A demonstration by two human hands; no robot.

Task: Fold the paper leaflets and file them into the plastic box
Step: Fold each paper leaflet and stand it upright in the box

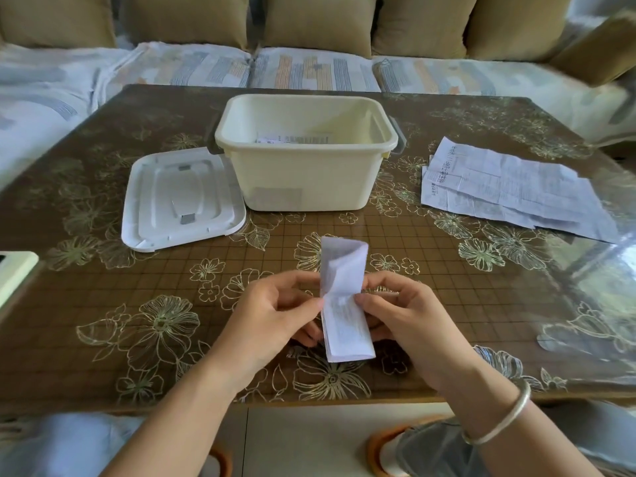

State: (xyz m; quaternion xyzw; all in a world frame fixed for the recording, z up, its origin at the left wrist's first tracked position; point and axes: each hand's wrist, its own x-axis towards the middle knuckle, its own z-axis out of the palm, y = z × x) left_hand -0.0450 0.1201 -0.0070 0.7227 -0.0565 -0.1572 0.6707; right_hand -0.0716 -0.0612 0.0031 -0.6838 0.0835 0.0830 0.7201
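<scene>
A narrow, partly folded white leaflet [344, 297] stands above the table's near middle, its top half curling over. My left hand [272, 308] pinches its left edge and my right hand [402, 311] pinches its right edge at the crease. Beyond them stands the open cream plastic box [306, 180], with folded printed papers lying on its bottom. Several unfolded leaflets [509, 187] lie stacked flat at the right of the table.
The box's white lid [182, 197] lies flat to the left of the box. A brown floral table cover [137, 287] spans the table. A white object [17, 270] sits at the left edge. A sofa with cushions [309, 67] runs behind the table.
</scene>
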